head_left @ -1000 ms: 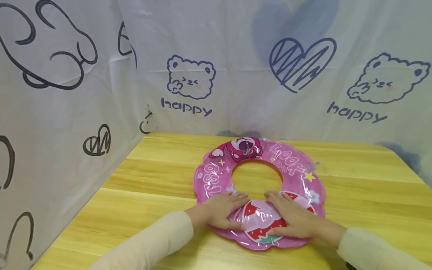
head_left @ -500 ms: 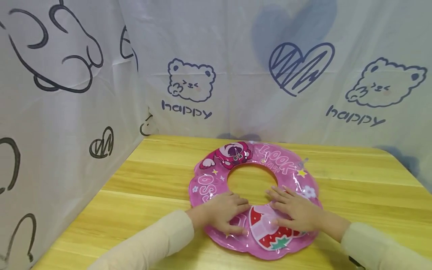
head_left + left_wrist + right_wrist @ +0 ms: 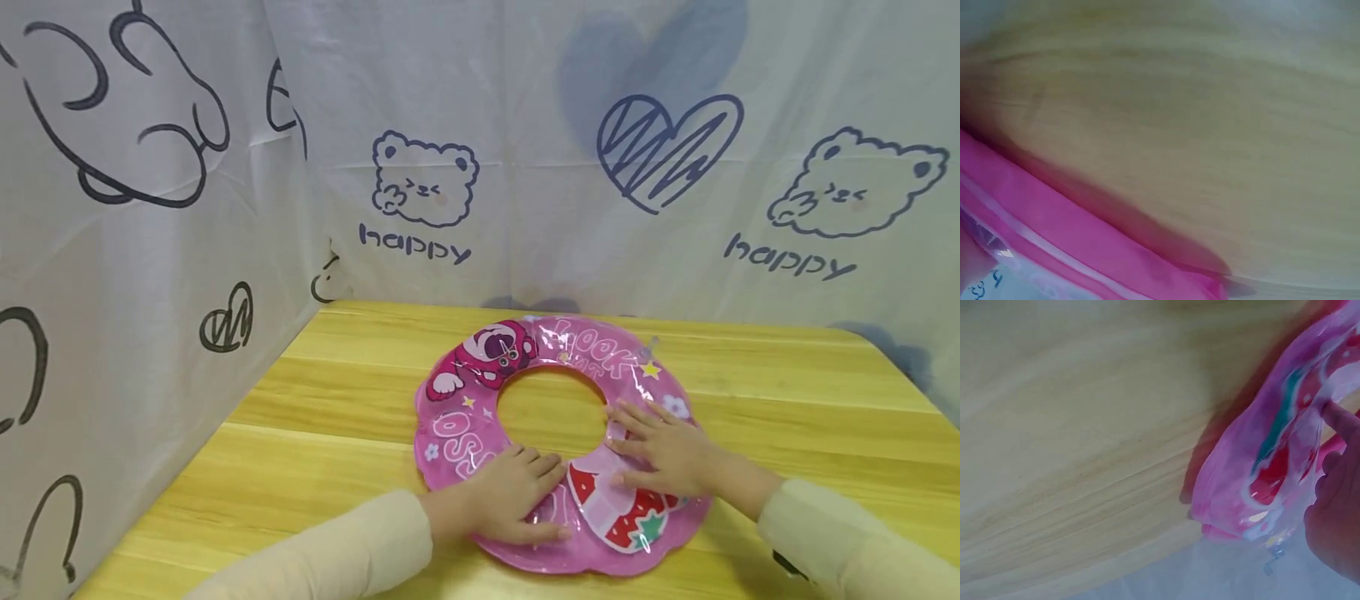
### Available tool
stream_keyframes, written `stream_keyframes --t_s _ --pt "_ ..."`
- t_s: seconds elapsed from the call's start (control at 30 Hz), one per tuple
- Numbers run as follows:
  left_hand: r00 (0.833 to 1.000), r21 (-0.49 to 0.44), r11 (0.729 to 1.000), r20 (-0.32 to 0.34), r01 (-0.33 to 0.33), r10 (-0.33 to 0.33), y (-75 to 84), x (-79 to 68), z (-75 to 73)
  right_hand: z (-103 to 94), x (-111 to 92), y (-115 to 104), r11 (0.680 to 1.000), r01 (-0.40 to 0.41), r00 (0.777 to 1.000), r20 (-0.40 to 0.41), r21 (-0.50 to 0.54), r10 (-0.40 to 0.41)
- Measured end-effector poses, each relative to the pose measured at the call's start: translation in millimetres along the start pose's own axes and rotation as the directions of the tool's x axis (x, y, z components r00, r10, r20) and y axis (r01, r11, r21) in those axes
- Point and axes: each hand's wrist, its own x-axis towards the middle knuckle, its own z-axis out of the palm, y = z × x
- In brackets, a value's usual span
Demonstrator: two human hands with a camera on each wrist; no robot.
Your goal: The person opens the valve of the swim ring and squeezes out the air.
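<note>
A pink inflatable swim ring [image 3: 603, 354] lies flat on the table, printed with a bear, lettering and strawberries. Across its near left part rests my left hand [image 3: 517, 496], fingers toward the centre hole and thumb spread to the right. My right hand [image 3: 671, 454] lies on the right side, its spread fingertips at the inner edge. In the left wrist view the ring's pink side [image 3: 1072, 219] crosses the lower left corner, with little of the hand showing. The right wrist view has the right hand [image 3: 1338, 506] with a finger touching the strawberry print.
The yellow wood-grain table [image 3: 322, 375] has a white cloth with cartoon drawings [image 3: 427, 192] behind it and another cloth wall [image 3: 150, 275] along its left. A small clear valve [image 3: 651, 345] sticks up at the ring's far right.
The ring has turned anticlockwise: the bear print has moved left and the strawberry print right. My left hand has come slightly nearer and rightward, while the right has moved slightly away from me.
</note>
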Motion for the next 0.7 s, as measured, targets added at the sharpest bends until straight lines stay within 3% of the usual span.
stream_keyframes --t_s 0.13,0.3,0.53,0.7 --pt "1.000 0.003 1.000 0.008 -0.019 0.019 7.0 1.5 -0.7 -1.5 2.6 2.5 0.999 -0.040 0.999 0.011 -0.009 0.040" --pt "0.998 -0.005 0.999 0.046 -0.033 0.033 4.8 -1.5 -4.6 2.1 2.3 0.0 0.997 -0.043 0.999 0.015 0.060 0.042" --pt "0.992 -0.016 0.996 0.089 0.089 -0.087 -7.6 -10.6 -0.5 14.6 -6.5 -38.7 0.985 0.031 0.998 -0.061 0.167 -0.021" --pt "0.988 -0.025 0.990 0.071 0.139 -0.136 -10.3 -15.7 7.0 24.3 -7.0 -64.0 0.976 0.008 0.997 -0.077 0.217 0.009"
